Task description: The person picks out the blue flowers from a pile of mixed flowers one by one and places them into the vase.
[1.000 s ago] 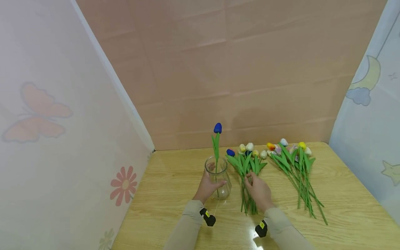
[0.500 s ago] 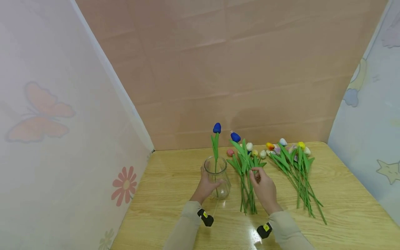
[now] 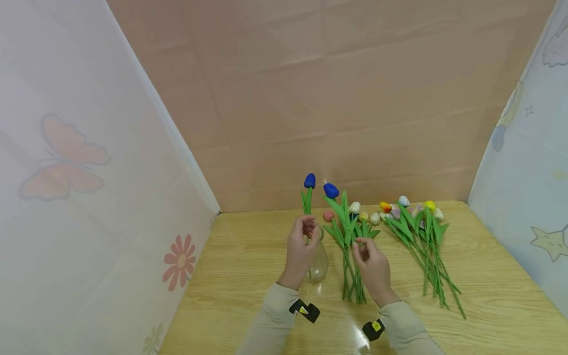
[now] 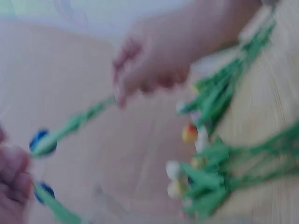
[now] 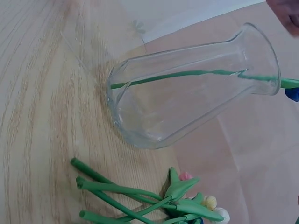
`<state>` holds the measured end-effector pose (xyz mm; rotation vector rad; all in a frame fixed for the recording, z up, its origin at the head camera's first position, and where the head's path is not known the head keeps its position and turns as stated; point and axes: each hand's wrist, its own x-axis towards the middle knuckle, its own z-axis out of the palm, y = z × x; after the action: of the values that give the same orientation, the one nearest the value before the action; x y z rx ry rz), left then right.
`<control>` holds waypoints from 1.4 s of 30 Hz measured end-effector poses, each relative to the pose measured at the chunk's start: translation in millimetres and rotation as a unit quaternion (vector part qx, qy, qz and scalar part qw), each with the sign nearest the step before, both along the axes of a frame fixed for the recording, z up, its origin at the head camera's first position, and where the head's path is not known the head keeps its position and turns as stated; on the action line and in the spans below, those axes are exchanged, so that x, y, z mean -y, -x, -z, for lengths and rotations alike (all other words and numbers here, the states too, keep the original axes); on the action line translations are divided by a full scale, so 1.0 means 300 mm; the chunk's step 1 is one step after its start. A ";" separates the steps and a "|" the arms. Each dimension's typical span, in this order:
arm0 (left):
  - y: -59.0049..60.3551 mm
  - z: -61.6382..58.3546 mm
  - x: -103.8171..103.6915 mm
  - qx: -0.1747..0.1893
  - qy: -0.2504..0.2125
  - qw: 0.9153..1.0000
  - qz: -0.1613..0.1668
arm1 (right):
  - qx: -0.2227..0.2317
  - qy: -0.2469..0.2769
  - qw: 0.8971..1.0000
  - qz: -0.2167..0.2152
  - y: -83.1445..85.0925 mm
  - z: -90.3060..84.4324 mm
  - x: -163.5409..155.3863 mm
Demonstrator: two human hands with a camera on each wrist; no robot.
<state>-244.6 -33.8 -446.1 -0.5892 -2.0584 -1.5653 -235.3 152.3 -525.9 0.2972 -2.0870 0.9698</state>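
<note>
A: Starting at the left, what's the worry?

B: The vase (image 3: pixel 317 264). It stands on the table (image 3: pixel 248 256) with 1 blue tulip (image 3: pixel 309 181) already in it, and nothing braces its body. The left hand (image 3: pixel 301 246) is up at the rim, fingers loosely curled near that stem; whether it actually pinches the stem I cannot tell, since the left wrist view is blurred.

A: So a knock tips it?

B: Likely. It's clear glass with a narrow foot and a tall stem leaning in it, so a bump at the rim could rock it over.

A: And the right hand (image 3: pixel 372 264)?

B: Thumb and fingertips pinch the stem of a second blue tulip (image 3: pixel 331 190), lifted out of the nearer bunch (image 3: pixel 352 256) lying just beside the vase. Its leaves sit among the others', so a snag could drag neighbours along.

A: Anything else?

B: The long stem has to find a small mouth; if it misses, the tip pushes the glass sideways. The further bunch (image 3: pixel 421 236) lies well apart, out of harm.
</note>
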 end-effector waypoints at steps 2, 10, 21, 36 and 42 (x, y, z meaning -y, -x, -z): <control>-0.013 -0.030 -0.031 0.112 0.015 0.992 0.058 | -0.019 -0.001 1.000 -0.011 0.000 -0.006 0.003; -0.017 -0.040 -0.106 0.252 0.013 0.960 0.118 | -0.112 -0.037 0.992 -0.054 -0.008 -0.021 0.030; -0.024 -0.114 -0.052 0.137 -0.037 0.990 0.026 | -0.090 -0.081 0.990 -0.073 -0.009 0.030 0.033; -0.060 -0.281 0.166 -0.198 0.020 0.963 -0.180 | -0.015 -0.099 0.995 -0.026 0.004 0.120 -0.047; 0.000 -0.157 0.159 -0.115 0.120 0.973 -0.162 | -0.015 -0.098 0.995 -0.028 0.011 0.125 -0.048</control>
<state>-244.6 -81.4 -398.9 -0.4641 -2.0551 -1.0225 -238.5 166.7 -563.5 0.4700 -2.1601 0.7872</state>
